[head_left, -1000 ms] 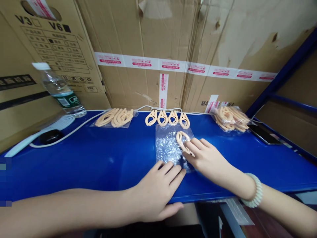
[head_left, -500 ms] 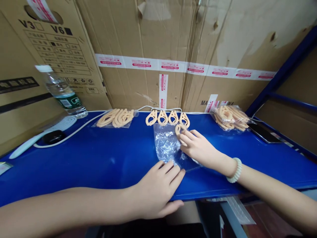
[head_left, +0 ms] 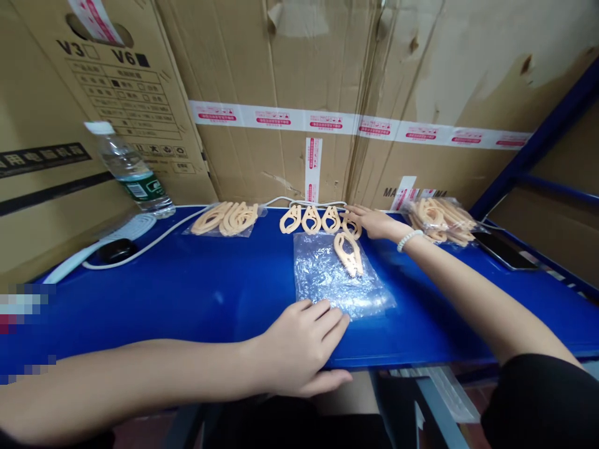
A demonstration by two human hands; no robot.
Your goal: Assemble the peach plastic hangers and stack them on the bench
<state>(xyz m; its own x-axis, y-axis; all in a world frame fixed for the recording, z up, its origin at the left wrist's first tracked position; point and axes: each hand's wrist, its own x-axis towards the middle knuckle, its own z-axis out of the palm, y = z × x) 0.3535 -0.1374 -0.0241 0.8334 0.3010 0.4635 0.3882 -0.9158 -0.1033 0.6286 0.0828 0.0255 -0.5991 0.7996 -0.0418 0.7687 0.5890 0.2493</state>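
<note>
My left hand (head_left: 304, 343) lies at the table's near edge. Its fingers are stretched over the near left corner of a clear plastic bag (head_left: 318, 274), and the thumb is spread below the edge. On the bag's upper right part rests one peach-coloured folded plastic hanger (head_left: 342, 246), its narrow end toward me. Behind the bag stands a row of several like hangers (head_left: 311, 220). My right hand (head_left: 374, 222) reaches to the rightmost hanger (head_left: 352, 228) of this row, fingers extended and touching its top. The fingertips partly cover that hanger.
Bagged hangers lie at left (head_left: 227, 219) and right (head_left: 440, 221). A phone (head_left: 505, 251) is at far right. At left are a water bottle (head_left: 135, 174), a black mouse-like object (head_left: 116, 251) and a white cable (head_left: 178, 234). Cardboard boxes (head_left: 262, 162) wall the back.
My right hand has let go of the hanger on the bag and moved back to the row's rightmost hanger. My left hand stays on the bag. The view has shifted slightly.
</note>
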